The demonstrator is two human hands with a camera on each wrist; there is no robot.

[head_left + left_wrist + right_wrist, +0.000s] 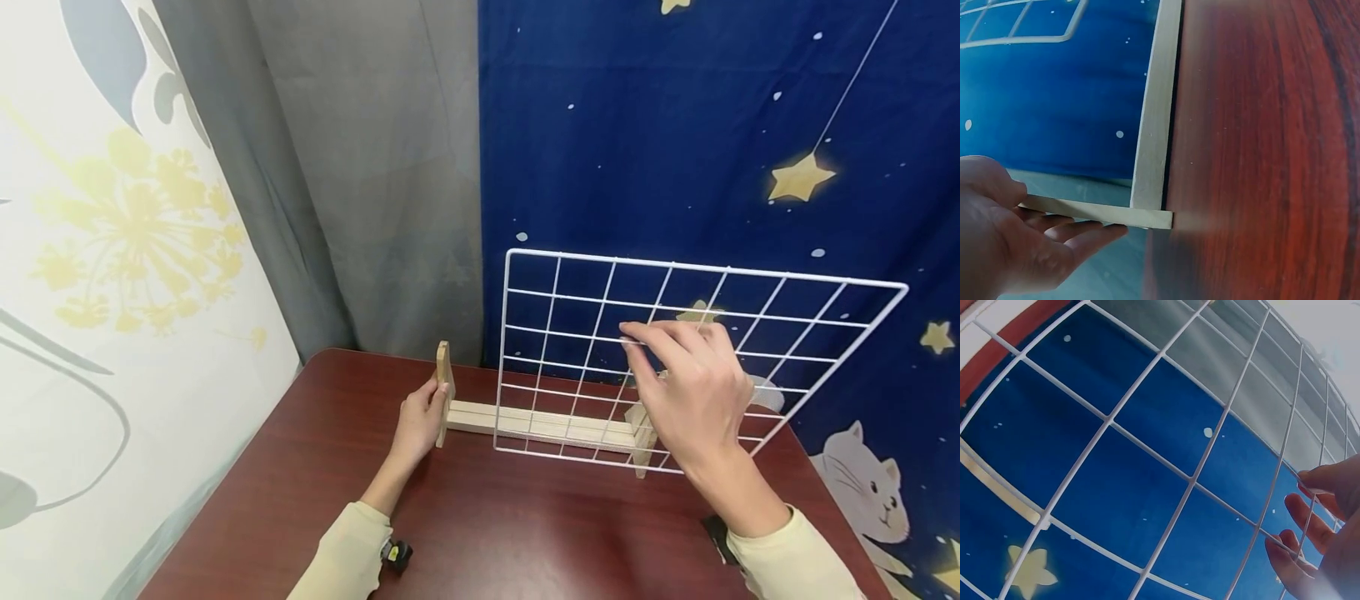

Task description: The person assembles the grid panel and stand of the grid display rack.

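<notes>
— What's the right hand doing?

— It's up against the white wire grid, fingers curled over 1 of the wires near the middle of the panel, thumb meeting them in a pinch. The wrist is raised and bent, the forearm coming up from the near edge of the counter.

— And the grid itself?

— Standing upright, tilted a little, its lower edge down in the wooden base just below that hand. I'd judge it light and stiff but springy, with thin, smooth wires that could slip. Best taken at a crossing of 2 wires or by the outer frame, not mid-span.

— The left hand?

— Low on the counter, at the far-left end of the base. Its thumb and fingers grip the upright end piece, holding the base in place. The wrist lies nearly flat, the cream sleeve trailing back.

— The base?

— Pale wood slats, rigid and light by the look; it could slide on the polished top if not held.

— Behind them?

— A blue starry cloth beyond the right hand, a grey curtain beyond the left.
</notes>
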